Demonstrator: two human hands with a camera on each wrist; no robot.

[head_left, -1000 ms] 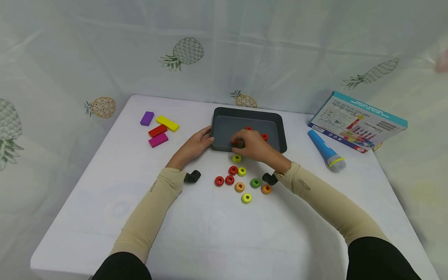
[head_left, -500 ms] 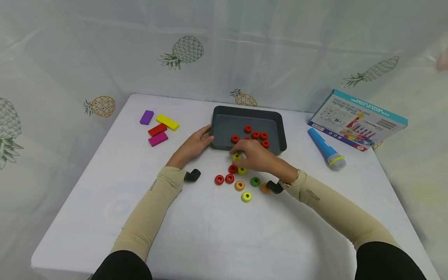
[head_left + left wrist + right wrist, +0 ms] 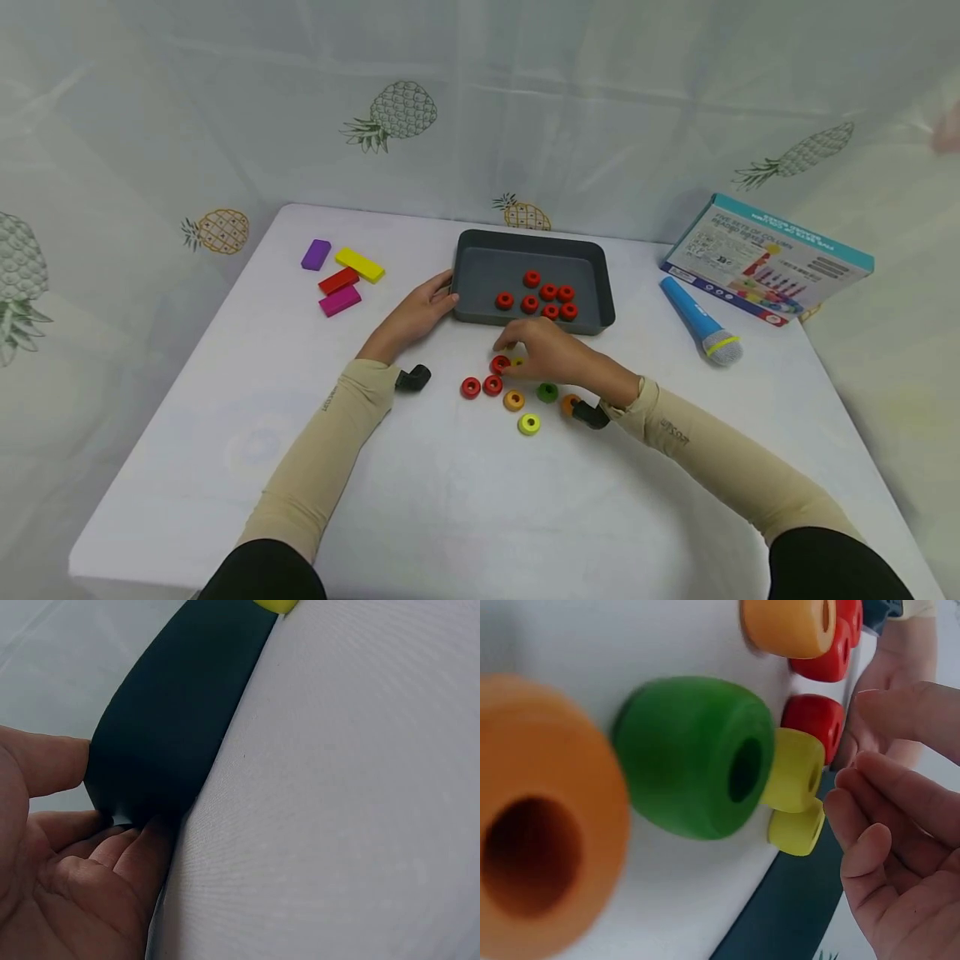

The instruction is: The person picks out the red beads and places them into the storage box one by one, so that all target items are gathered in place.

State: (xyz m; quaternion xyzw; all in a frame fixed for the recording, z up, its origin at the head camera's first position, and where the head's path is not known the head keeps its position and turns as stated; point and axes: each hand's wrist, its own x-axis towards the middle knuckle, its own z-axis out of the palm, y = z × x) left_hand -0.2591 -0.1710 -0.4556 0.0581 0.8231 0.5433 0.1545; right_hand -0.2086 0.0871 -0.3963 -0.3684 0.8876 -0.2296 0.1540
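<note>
Nearest edge: bench (image 3: 465, 508) under a plain white cloth, with both beige sleeves crossing it.
Loose rings: yellow ring (image 3: 528, 424) nearest, then orange ring (image 3: 513, 400), green ring (image 3: 547, 392) and two red rings (image 3: 481, 386) side by side.
Right hand (image 3: 551, 350): hovers over the loose rings, fingers (image 3: 900, 825) loosely curled and slightly apart, holding nothing; fingertips just beside a red ring (image 3: 500, 364).
Left hand (image 3: 416, 315): fingers (image 3: 112, 847) and thumb grip the near left corner of the tray (image 3: 480, 312).
Tray contents: six red rings (image 3: 542, 298) clustered on the floor of the dark grey tray.
Far left: purple, yellow, red and magenta blocks (image 3: 341, 271).
Far right: blue toy microphone (image 3: 699, 321), then a printed box (image 3: 765, 260).
Room: pale pineapple-print curtain (image 3: 397, 112) hanging behind and to both sides.
</note>
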